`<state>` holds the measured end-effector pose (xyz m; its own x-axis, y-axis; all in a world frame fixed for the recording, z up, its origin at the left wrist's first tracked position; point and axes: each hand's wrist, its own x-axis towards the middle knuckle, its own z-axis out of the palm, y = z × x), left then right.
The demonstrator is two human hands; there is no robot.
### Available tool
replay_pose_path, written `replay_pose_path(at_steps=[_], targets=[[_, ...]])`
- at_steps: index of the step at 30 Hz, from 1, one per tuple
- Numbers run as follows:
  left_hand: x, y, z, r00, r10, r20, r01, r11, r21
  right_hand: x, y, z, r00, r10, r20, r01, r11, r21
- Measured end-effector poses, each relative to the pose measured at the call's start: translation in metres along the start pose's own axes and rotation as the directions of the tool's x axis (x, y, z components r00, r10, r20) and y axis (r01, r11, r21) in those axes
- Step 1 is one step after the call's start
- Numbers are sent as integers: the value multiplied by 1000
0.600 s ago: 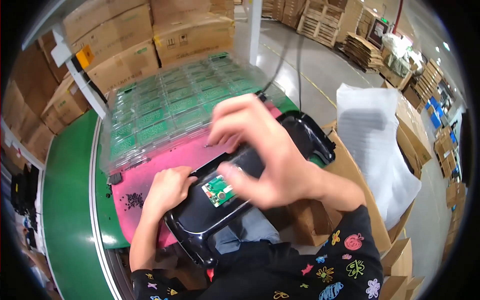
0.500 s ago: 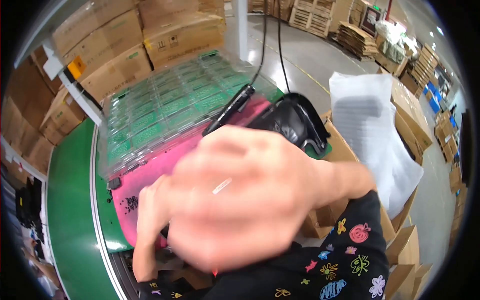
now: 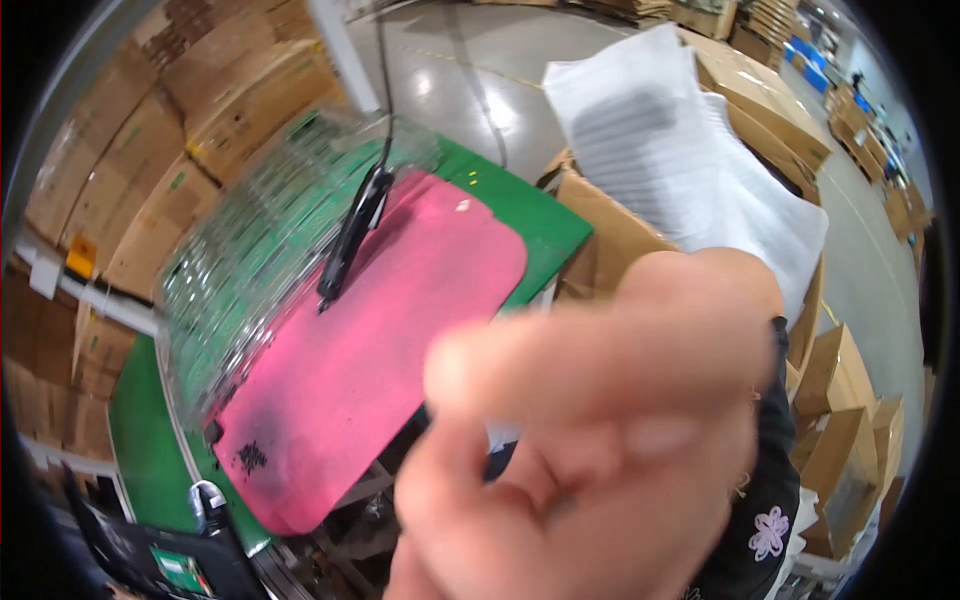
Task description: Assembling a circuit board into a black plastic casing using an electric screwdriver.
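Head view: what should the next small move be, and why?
Probably ease the right hand out of the camera's way: large and blurred, it hides the lower middle, while the black corded screwdriver lies unheld at the pink mat.

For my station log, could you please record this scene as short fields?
Right hand: close to camera, blurred, fingers curled; grip unclear
Left hand: not made out
Black housing: lower left, bearing a green circuit board
Black corded tool: beside clear trays, tip over pink mat
Black bits: clustered at the mat's left end
White foam sheet: right, over an open carton
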<state>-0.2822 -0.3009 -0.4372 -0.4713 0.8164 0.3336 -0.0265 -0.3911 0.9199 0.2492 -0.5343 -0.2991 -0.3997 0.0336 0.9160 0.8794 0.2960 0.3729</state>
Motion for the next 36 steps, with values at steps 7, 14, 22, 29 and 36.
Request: replay_pose_path(at_steps=[7, 14, 22, 29, 36], targets=[[66, -44, -49, 997, -31, -72, 7, 951, -310, -37, 91, -68, 887, 331, 321, -102, 820, -563], [87, -88, 39, 984, 146, -101, -155, 984, -86, -122, 86, -199, 13, 996, 89, -236, 90, -968], [74, -85, 74, 895, 416, -163, -374, 897, 237, -79, 45, -166, -376, 715, 589, -924, -333, -185], [7, -26, 167, 886, 212, 412, -328, 916, 232, -264, 73, -233, -176, 957, 233, -749, 24, -662], [24, -57, 210, 652, 476, 590, -471, 864, -178, -241, 90, -245, 144, 968, -206, -898, 40, -439]])
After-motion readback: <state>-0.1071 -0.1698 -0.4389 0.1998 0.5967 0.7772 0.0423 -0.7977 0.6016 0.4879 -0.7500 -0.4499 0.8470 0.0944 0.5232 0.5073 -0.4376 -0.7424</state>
